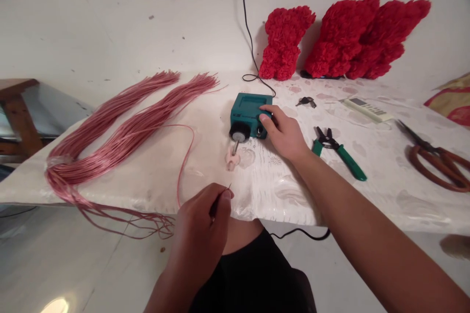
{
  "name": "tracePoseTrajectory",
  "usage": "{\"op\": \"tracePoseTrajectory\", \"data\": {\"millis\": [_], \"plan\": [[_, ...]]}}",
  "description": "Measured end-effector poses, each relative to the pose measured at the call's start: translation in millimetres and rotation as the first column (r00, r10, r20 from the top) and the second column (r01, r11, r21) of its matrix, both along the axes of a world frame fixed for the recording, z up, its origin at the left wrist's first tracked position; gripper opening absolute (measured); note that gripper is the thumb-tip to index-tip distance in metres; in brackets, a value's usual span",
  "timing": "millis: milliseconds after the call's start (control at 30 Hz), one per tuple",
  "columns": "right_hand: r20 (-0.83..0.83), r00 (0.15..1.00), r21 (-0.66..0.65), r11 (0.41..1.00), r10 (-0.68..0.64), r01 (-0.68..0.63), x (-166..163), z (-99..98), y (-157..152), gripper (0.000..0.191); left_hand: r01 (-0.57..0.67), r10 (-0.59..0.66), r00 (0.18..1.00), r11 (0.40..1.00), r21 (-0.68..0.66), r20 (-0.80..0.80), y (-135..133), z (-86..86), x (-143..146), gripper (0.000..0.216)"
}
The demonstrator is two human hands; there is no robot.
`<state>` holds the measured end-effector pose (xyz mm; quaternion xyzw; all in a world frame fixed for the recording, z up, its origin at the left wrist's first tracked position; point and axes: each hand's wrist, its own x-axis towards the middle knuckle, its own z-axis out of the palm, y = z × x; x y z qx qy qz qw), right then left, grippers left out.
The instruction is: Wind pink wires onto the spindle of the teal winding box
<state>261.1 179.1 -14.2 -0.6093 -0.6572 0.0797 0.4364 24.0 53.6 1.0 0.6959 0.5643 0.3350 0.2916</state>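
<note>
Pinched between the thumb and fingers of my left hand [205, 222] is the end of a thin pink wire [179, 176]. The wire's dark tip points up past the fingertips, a little in front of the machine. My right hand [282, 129] rests on the right side of a small teal electric machine [247, 110], its thumb and fingers gripping the corner near the front knob. From the machine's black round collar a metal shaft sticks out toward me, carrying a pale pink winged piece [232, 159]. The wire tip and this piece are apart.
A large tied bundle of pink wires [121, 142] lies on the left. On the right are green-handled wire strippers [341, 151], scissors [436, 154], a remote control [367, 109] and keys [306, 101]. Red flower-covered figures [282, 41] stand by the wall. A black cord [247, 24] runs down to the machine.
</note>
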Motion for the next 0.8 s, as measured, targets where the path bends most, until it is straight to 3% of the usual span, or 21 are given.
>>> {"op": "tracePoseTrajectory", "data": {"millis": [800], "plan": [[0.013,1.000,0.071,0.997,-0.005,0.004,2.2,-3.8,3.1,0.044,-0.101,0.102,0.995,0.988,0.117,-0.010,18.6,-9.7,10.9,0.025]]}}
